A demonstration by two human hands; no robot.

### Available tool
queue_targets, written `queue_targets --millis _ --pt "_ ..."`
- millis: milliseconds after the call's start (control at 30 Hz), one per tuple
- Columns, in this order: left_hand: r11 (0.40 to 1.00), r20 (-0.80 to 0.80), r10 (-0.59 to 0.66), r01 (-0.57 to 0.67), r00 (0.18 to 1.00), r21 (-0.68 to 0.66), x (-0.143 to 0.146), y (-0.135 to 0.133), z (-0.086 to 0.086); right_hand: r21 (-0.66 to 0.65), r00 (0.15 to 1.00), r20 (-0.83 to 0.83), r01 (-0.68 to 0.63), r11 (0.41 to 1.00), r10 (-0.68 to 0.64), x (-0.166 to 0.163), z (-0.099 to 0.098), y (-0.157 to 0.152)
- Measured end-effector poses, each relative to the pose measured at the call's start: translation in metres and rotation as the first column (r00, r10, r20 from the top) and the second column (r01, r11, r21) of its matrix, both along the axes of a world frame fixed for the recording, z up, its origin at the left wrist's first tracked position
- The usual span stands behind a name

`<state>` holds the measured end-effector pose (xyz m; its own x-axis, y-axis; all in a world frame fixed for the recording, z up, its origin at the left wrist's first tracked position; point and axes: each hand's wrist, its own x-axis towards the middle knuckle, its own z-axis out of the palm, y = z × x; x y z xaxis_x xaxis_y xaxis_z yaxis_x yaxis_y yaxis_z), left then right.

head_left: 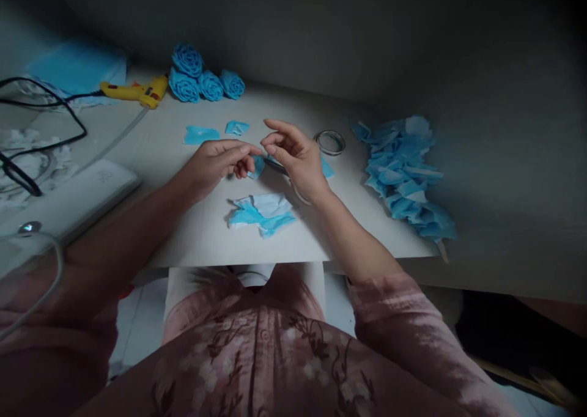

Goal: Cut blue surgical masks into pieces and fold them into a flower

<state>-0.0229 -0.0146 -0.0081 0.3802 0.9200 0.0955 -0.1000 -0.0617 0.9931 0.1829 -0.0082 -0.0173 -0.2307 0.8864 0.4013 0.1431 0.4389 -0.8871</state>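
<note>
My left hand (pixel 224 163) is closed over the middle of the table, thumb and forefinger pressed together. If anything is pinched there, it is too small to make out. Facing it, my right hand (pixel 297 159) has thumb and forefinger tips nearly together, its other fingers loosely curled and raised. What sits between those tips does not show clearly. Beneath the hands are a small blue piece (pixel 257 167) and a dark, slim tool (pixel 276 167), partly hidden by my right hand. Nearer me lies a crumpled blue-and-white piece (pixel 263 214) of thin sheet material.
Several rolled blue roses (pixel 187 87) stand at the back beside a yellow glue gun (pixel 137 92). Two blue scraps (pixel 202 135) lie beyond my left hand. A tape roll (pixel 330 142) and a heap of blue ruffled pieces (pixel 406 172) are rightward. A white box-like object (pixel 98 184) sits left.
</note>
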Motion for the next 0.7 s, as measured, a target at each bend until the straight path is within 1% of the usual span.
queue_targets --millis 133,333,433,567,633,700 --pt "0.999 0.001 0.026 -0.026 1.000 -0.022 0.001 -0.001 -0.001 0.027 0.999 0.040 -0.031 0.999 0.030 -0.001 0.003 -0.005" --pt "0.994 0.066 -0.069 0.074 0.995 -0.079 -0.001 -0.001 -0.002 0.063 0.990 0.135 -0.045 0.997 0.036 -0.002 0.002 -0.006" --pt "0.987 0.083 -0.068 0.079 0.994 -0.140 0.000 0.000 -0.003 0.107 0.976 0.217 -0.049 0.993 0.025 -0.003 0.001 -0.009" --pt "0.977 0.091 -0.021 0.040 0.996 -0.209 0.001 0.001 -0.004 0.223 0.933 0.360 -0.104 0.969 0.017 -0.005 0.003 -0.012" --pt "0.980 0.100 -0.010 0.029 0.995 -0.195 -0.001 0.002 -0.002 0.298 0.922 0.387 -0.125 0.946 0.000 -0.003 0.008 -0.013" --pt "0.990 0.109 0.008 0.007 0.994 -0.142 -0.004 0.003 0.003 0.357 0.932 0.360 -0.090 0.930 -0.048 0.003 0.016 -0.012"
